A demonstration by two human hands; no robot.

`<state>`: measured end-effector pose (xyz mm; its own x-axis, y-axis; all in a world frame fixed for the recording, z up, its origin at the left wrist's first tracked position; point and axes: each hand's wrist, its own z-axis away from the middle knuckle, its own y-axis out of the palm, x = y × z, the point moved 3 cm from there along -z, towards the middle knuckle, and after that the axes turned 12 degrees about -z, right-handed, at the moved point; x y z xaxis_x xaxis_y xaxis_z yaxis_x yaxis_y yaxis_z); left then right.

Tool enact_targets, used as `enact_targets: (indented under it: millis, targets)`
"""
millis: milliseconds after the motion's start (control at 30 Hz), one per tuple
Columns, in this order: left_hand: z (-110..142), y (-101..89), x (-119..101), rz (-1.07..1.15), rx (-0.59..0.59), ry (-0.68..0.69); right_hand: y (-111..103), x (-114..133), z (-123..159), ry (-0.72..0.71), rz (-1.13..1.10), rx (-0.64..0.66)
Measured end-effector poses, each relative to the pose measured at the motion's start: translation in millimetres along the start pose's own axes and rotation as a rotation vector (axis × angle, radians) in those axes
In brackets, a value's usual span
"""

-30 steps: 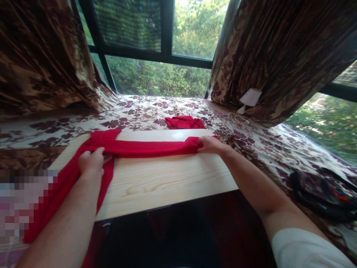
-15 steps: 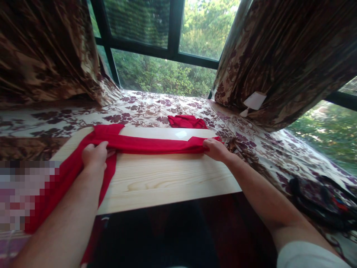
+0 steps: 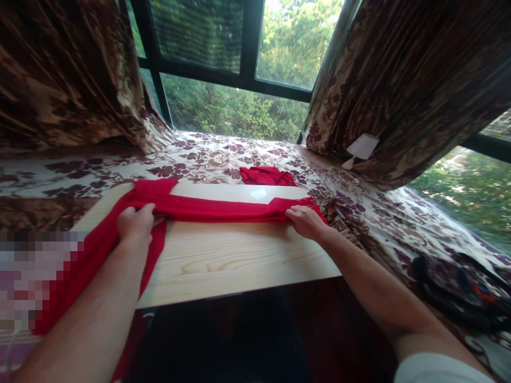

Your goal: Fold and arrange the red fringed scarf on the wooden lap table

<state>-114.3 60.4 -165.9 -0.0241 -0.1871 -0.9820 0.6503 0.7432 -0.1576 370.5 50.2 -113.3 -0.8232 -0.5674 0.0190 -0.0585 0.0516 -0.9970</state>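
Observation:
A long red scarf (image 3: 219, 209) with a fringed right end stretches across a light wooden table (image 3: 239, 250). My left hand (image 3: 136, 223) grips it near the left, where the cloth bends and two lengths hang toward me. At the right, my right hand (image 3: 305, 219) pinches the scarf's near edge, and the fringe spreads out past the fingers over the table's right side. Between the hands the strip lies folded and fairly straight. The far-left part of the scarf rests at the table's back edge.
Behind the table a crumpled red cloth (image 3: 268, 176) lies on the flower-patterned cover (image 3: 207, 154). A dark glossy panel (image 3: 239, 335) is close in front of me. To the right are a small white lamp (image 3: 362, 146) and a black bag-like object (image 3: 459, 292).
My right hand has slid slightly left along the scarf's near edge, so more of the fringed end shows. My left hand stays in place, still gripping.

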Motion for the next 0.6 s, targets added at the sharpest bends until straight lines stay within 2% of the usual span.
enact_targets:
  millis: [167, 400, 500, 600]
  targets:
    - [2, -0.6, -2, 0.013, -0.016, -0.001, 1, -3, 13, 0.099, 0.056, 0.095]
    - [7, 1.0, -5, 0.025, -0.001, -0.041, -2, -38, -4, 0.296, 0.148, 0.163]
    - [5, 1.7, -3, 0.029, 0.014, -0.034, 1, -53, -11, 0.368, 0.194, 0.128]
    - [2, 1.8, -1, 0.037, 0.025, -0.030, 2, -66, -10, 0.379, 0.273, 0.004]
